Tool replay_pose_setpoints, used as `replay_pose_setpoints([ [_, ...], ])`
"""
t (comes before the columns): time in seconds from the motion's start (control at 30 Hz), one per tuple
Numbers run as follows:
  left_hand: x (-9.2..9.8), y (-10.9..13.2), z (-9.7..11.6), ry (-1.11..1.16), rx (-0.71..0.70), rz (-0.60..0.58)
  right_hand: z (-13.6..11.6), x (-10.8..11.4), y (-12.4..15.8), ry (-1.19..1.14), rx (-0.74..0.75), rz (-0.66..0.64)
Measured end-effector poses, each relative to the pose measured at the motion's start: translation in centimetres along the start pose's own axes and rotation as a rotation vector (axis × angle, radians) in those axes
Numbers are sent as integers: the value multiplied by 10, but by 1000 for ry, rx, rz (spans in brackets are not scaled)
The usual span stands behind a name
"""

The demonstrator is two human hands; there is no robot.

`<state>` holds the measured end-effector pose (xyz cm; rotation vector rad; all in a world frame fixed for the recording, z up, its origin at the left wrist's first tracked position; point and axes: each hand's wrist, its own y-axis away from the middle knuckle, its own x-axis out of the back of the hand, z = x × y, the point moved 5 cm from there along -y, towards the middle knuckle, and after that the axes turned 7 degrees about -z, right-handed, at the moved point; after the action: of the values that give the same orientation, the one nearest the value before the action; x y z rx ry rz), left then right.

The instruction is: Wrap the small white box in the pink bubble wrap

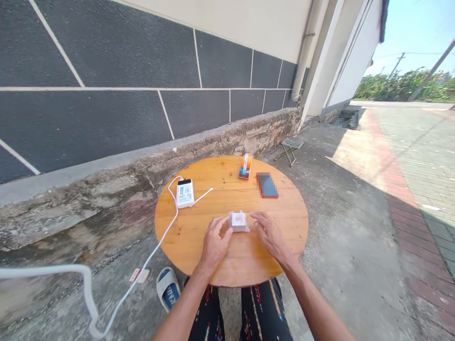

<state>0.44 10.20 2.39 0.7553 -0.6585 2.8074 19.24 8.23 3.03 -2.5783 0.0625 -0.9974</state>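
Observation:
A small white box-like packet in crinkled clear wrapping [239, 221] lies on the round wooden table [234, 270], close to my body. My left hand [215, 240] rests at its left side, thumb and fingers apart. The fingertips reach the wrapping's left edge; whether they press on it I cannot tell. On the other side, my right hand [268, 233] is open, its fingers curved toward the packet with a small gap between. Faint reddish print shows on the packet's top.
Farther back on the table are a white power bank [185, 193] with a white cable [167, 222], an orange tape dispenser [245, 166] and a blurred dark phone-like slab [267, 185]. A folding stool [291, 146] stands beyond, near the dark tiled wall [117, 113].

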Motion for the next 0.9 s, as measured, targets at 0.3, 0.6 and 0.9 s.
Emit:
replay_pose_setpoints([
  [0.3,0,5,-6,46,81,50,17,-17,35,-252,-182,32],
  [0.6,-6,0,-14,182,159,147,8,-10,20,-177,-91,145],
  [0.9,-9,0,-11,111,102,127,-23,-11,-26,229,162,-35],
])
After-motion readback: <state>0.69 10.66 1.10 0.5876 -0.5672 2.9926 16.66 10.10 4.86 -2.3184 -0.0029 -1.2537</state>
